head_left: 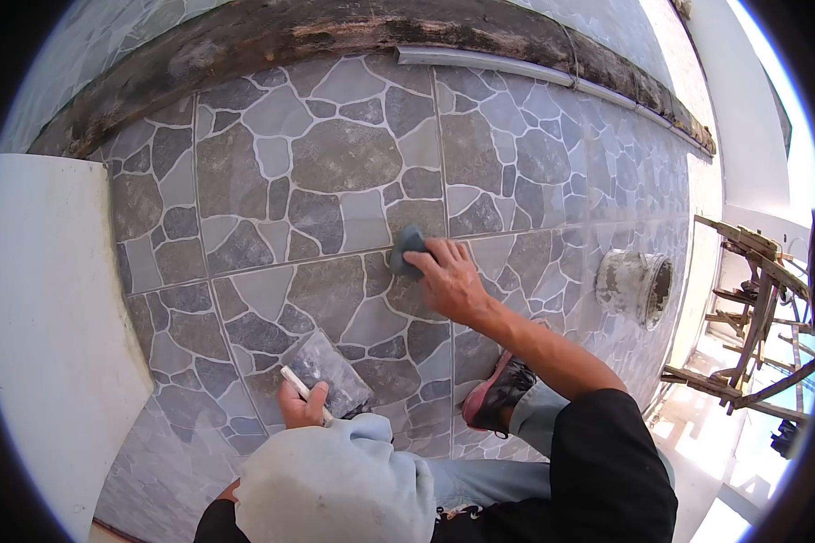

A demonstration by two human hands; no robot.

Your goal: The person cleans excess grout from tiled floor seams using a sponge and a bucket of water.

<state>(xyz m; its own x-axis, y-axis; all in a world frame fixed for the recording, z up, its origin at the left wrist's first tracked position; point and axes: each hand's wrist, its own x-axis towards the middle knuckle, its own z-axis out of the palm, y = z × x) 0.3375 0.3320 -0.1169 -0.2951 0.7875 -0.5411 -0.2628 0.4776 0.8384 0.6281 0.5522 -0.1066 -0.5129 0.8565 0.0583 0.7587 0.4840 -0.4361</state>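
Note:
My right hand (453, 282) is closed on a small dark green pad (406, 253), its fingers pressing it to the stone-patterned floor tiles (344, 154) where joints between tiles cross. Whether the pad is sponge or rubber I cannot tell. Closer to my body, my left hand (301, 407) grips the pale handle of a flat trowel (333, 376). Its rectangular grey blade is smeared with light residue and lies low over the tiles. My bent knee covers part of my left forearm.
A mortar-stained bucket (620, 282) stands to the right on the tiles. A rough wooden beam (335, 32) and a pale metal strip (507, 65) run along the far side. There is a white wall (59, 299) at left and a wooden trestle (756, 317) at right.

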